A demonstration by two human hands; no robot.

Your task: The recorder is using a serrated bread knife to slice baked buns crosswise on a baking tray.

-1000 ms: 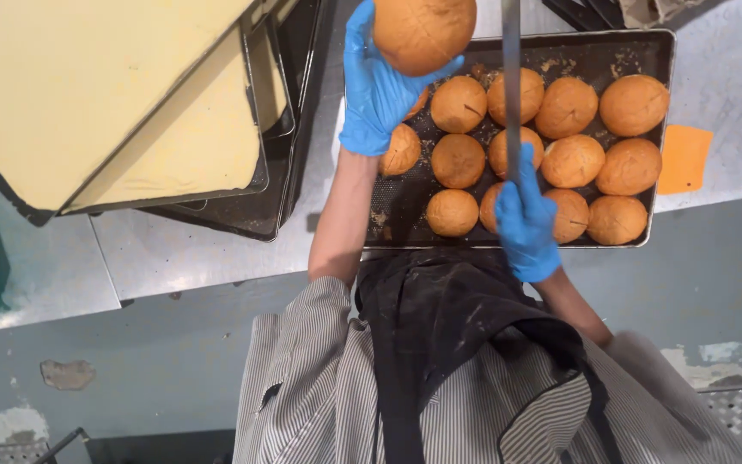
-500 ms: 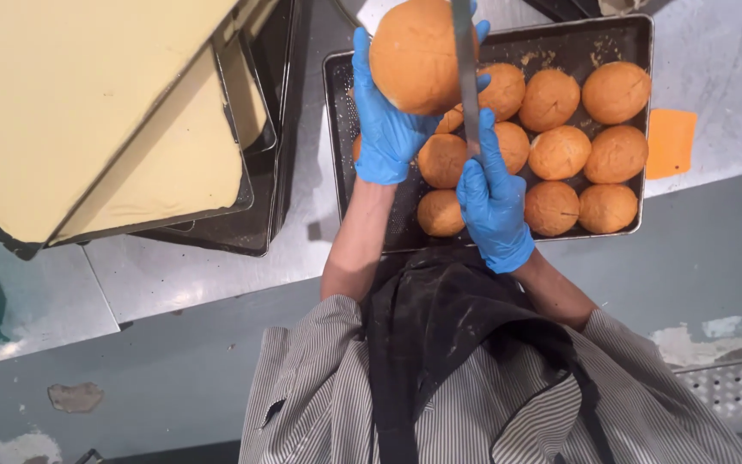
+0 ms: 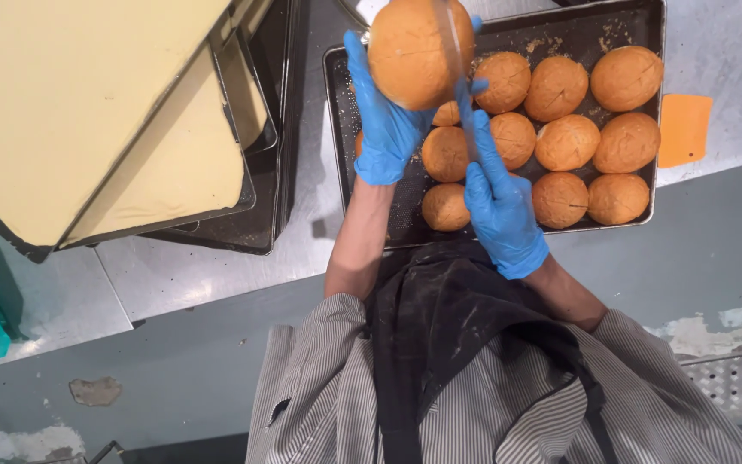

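Knife point(image 3: 455, 60) now deeper in round crusty bun point(image 3: 418, 51); L hand point(image 3: 386, 120) cups it, R hand point(image 3: 500, 202) fisted on handle.

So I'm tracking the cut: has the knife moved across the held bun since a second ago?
Yes. The knife was right of the bun in the left hand; now the right hand has it across the bun.

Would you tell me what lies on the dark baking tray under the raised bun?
The baking tray holds golden rolls in rows and some crumbs. The raised bun, left hand and right hand cover several rolls.
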